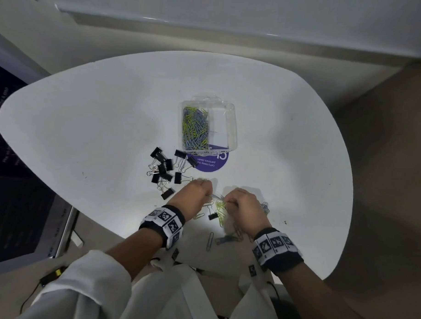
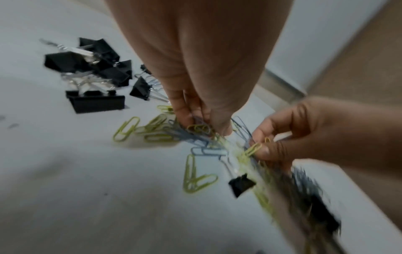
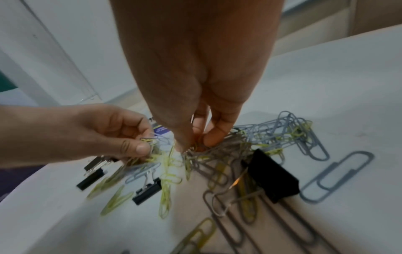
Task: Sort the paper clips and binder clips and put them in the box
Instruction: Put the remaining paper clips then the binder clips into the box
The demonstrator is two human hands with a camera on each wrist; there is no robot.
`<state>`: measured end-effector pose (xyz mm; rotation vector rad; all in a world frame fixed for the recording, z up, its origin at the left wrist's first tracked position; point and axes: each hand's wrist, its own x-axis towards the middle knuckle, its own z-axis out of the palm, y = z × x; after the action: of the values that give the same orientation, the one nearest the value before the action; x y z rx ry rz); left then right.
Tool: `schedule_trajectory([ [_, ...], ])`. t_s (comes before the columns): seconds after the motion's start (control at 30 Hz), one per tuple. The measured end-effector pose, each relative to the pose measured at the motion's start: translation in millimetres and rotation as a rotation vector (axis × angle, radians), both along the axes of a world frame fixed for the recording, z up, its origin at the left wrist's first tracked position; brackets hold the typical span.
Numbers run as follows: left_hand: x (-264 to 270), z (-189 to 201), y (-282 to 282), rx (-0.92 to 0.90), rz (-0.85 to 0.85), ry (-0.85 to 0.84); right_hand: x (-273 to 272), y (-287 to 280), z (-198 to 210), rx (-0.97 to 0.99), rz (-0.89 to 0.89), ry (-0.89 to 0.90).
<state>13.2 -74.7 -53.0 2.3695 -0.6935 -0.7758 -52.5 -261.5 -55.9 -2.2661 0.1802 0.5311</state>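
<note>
A clear plastic box (image 1: 231, 126) stands mid-table, its left compartment holding yellow and grey paper clips (image 1: 195, 129). Black binder clips (image 1: 165, 168) lie grouped left of it. Near the table's front edge my left hand (image 1: 198, 194) pinches a bunch of grey and yellow paper clips (image 2: 196, 130). My right hand (image 1: 241, 203) pinches clips (image 3: 195, 147) from a tangled heap (image 3: 272, 135) just beside it. A small binder clip (image 1: 212, 216) lies between the hands, and a larger one (image 3: 274, 178) sits under the right hand. Loose paper clips (image 1: 210, 240) lie in front.
The round white table (image 1: 86, 121) has a purple round sticker (image 1: 210, 160) under the box's near edge. A dark screen (image 1: 8, 176) stands off the table's left side. White sleeves and lap fill the bottom of the head view.
</note>
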Motion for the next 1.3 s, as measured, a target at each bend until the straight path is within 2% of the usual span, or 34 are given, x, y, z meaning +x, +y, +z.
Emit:
schedule_trajectory([
  [0.13,4.3,4.8,9.5,-0.221,0.365,0.265,3.8,-9.2,3.1,0.147,-0.179,0.019],
  [0.27,10.5,9.7,10.5,-0.376,0.628,0.594,6.8,-16.0,3.4,0.298,-0.333,0.165],
  [0.4,15.6,17.5,4.7,-0.502,0.877,0.951,12.7,-12.9,4.8,0.563,-0.552,0.301],
  [0.53,16.4,21.6,-0.9,-0.512,1.032,1.165,19.2,-5.5,9.4,0.568,-0.638,0.349],
  [0.63,16.4,23.5,-5.9,-0.489,1.043,1.209,23.5,1.4,15.7,0.8,-0.788,0.417],
  [0.73,14.4,24.3,-9.9,-0.419,1.01,1.192,26.4,5.5,17.2,0.815,-0.853,0.444],
  [0.8,11.4,23.9,-10.9,-0.394,0.999,1.147,27.5,6.1,15.9,0.751,-0.808,0.416],
  [0.9,8.3,21.3,-8.1,-0.464,1.059,1.137,26.0,3.5,13.8,0.641,-0.698,0.356],
  [1.13,5.0,12.6,-2.9,-0.584,1.076,1.125,16.1,-4.0,17.7,0.5,-0.438,0.273],
  [1.3,4.3,10.1,1.0,-0.577,1.081,1.232,8.0,-8.9,17.5,0.432,-0.433,0.28],
])
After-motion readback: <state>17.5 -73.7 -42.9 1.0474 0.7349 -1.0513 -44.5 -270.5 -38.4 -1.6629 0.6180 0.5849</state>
